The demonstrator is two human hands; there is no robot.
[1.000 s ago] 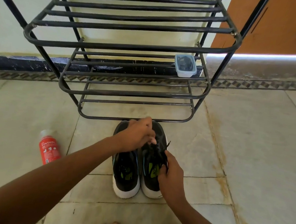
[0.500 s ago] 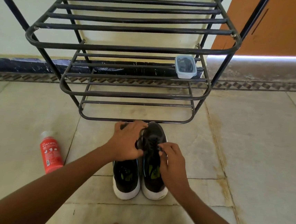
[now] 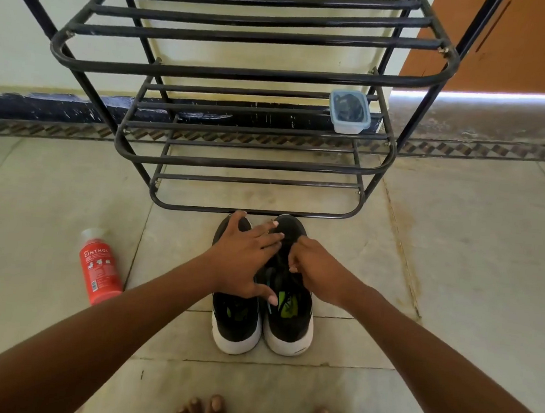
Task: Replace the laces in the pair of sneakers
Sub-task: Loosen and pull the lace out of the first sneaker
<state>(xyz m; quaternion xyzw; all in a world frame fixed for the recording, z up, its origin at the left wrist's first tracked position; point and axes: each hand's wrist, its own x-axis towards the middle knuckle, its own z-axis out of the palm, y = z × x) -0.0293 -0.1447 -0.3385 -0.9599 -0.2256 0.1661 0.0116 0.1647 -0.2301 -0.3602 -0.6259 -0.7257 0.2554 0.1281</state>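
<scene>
Two black sneakers with white soles stand side by side on the floor, toes toward the rack: the left sneaker (image 3: 236,319) and the right sneaker (image 3: 288,317). My left hand (image 3: 246,260) lies flat with spread fingers across the front of both shoes. My right hand (image 3: 319,272) is curled over the right sneaker's lace area and pinches the black lace (image 3: 287,262). The lace itself is mostly hidden among my fingers and the dark upper.
A black metal shoe rack (image 3: 244,73) stands just behind the sneakers, with a small clear lidded box (image 3: 349,111) on its middle shelf. A red Cinthol bottle (image 3: 98,269) lies on the tiles to the left. My bare toes (image 3: 211,412) show at the bottom.
My left hand has opened from a curled grip and now lies flat over the shoe fronts. My right hand has moved up from the shoe's side to the lace area.
</scene>
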